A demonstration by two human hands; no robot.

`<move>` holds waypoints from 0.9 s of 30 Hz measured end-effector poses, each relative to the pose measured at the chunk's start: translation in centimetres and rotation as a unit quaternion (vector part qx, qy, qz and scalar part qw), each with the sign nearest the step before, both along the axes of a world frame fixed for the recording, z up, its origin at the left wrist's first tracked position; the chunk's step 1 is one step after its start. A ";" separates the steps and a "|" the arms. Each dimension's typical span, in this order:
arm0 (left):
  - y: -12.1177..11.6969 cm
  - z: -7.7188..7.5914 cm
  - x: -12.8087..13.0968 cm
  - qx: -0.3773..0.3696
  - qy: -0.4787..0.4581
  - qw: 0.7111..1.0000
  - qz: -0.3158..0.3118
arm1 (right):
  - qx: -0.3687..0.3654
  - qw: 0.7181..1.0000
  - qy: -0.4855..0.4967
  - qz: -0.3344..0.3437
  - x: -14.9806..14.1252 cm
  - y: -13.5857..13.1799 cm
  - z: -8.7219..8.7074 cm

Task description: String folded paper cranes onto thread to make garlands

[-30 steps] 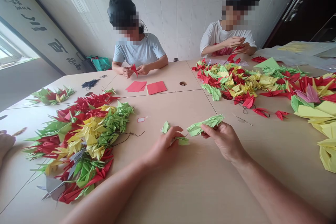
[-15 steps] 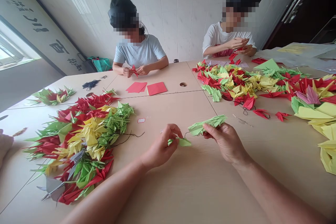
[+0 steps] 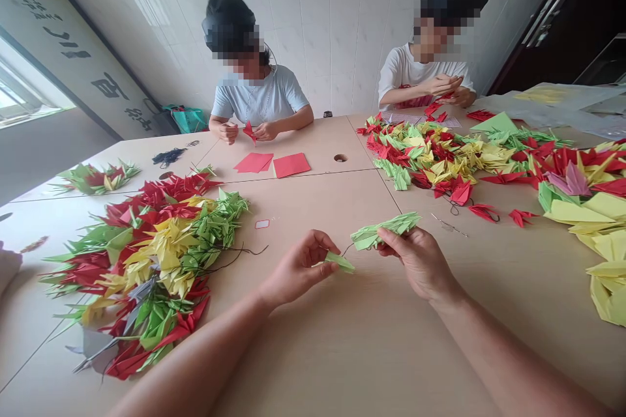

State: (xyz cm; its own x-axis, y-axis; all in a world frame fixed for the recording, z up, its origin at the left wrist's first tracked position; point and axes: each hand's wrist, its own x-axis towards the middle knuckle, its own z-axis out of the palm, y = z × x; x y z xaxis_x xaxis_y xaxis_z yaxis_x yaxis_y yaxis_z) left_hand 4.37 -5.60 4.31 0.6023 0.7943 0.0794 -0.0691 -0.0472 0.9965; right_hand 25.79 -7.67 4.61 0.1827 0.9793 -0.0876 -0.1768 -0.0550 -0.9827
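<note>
Above the table, my right hand [image 3: 415, 257] is closed on a tight bundle of green paper cranes [image 3: 372, 234], pressed together in a row. A dark string [image 3: 347, 249] runs from the bundle's left end towards my left hand [image 3: 306, 267]. My left fingers pinch a single green paper crane [image 3: 342, 262], partly hidden by the fingers and thumb. To the right of my right hand lies a thin needle-like metal piece [image 3: 450, 225] on the table.
Strung red, green and yellow cranes [image 3: 166, 247] are heaped on the left. Another colourful heap [image 3: 440, 150] lies at the back right, with yellow folded papers [image 3: 604, 228] nearer. Across the table two people fold red paper, beside red squares [image 3: 292, 165]. Black string [image 3: 169, 156] lies back left.
My left hand has turned slightly, and more of its crane and the string now show. The person at the back left has drawn one hand away from the red paper.
</note>
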 end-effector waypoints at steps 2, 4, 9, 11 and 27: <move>0.0 0.3 0.0 -0.034 -0.026 0.999 0.006 | 0.008 1.000 -0.006 0.006 0.0 -0.1 0.0; 0.0 0.5 0.0 -0.063 -0.045 0.997 0.019 | 0.019 1.000 -0.019 0.012 -0.1 -0.2 0.0; -0.1 1.0 0.0 -0.142 -0.090 0.985 0.028 | 0.054 0.996 -0.071 0.026 -0.2 -0.7 0.3; 0.0 1.1 -0.1 -0.173 -0.109 0.978 0.031 | 0.065 0.994 -0.086 0.034 -0.3 -0.9 0.4; 0.1 1.0 -0.1 -0.280 -0.101 0.955 0.008 | 0.114 0.977 -0.152 0.100 -0.5 -2.0 1.1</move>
State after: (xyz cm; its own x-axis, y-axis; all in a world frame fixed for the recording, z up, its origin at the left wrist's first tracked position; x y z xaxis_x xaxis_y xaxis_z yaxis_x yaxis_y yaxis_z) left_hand 4.24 -5.47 5.26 0.6072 0.7553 -0.2464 -0.2671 0.4862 0.8320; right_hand 25.29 -9.70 5.76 -0.0302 0.9859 0.1647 0.1163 0.1671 -0.9791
